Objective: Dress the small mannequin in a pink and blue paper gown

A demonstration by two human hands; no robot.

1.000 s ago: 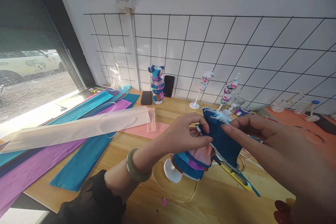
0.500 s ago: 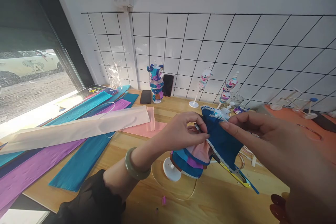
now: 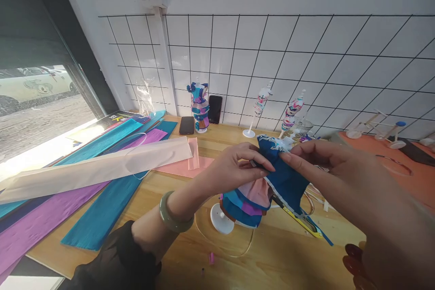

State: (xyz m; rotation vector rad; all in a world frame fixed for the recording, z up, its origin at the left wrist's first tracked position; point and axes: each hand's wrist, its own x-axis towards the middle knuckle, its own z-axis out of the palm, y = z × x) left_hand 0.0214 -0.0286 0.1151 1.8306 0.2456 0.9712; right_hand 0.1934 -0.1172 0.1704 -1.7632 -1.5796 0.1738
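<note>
A dark blue piece of crepe-like paper (image 3: 288, 183) with a pale edge spreads over the upper part of a small dress form. My left hand (image 3: 231, 170) is closed with its thumb and fingertips at the left side of this piece. On the upper right part, my right hand (image 3: 343, 181) pinches the same blue piece between thumb and finger. Below my hands the form's tiered skirt (image 3: 243, 213) shows pink, blue, purple and brown layers. The form lies tilted, its round white base (image 3: 221, 219) toward the left. Its top is mostly hidden by the blue paper and my fingers.
A yellow utility knife (image 3: 302, 223) lies under the blue paper. Long crepe paper strips (image 3: 102, 170) cover the left side. Along the wall stand a finished dress form (image 3: 200, 108), two patterned forms (image 3: 261, 102) and phones (image 3: 186, 125). A pink scrap (image 3: 211, 258) lies in front.
My left fingers have shifted slightly to the right over the blue paper, with the index finger straighter. The whole view has moved a little; both hands stay at the blue piece.
</note>
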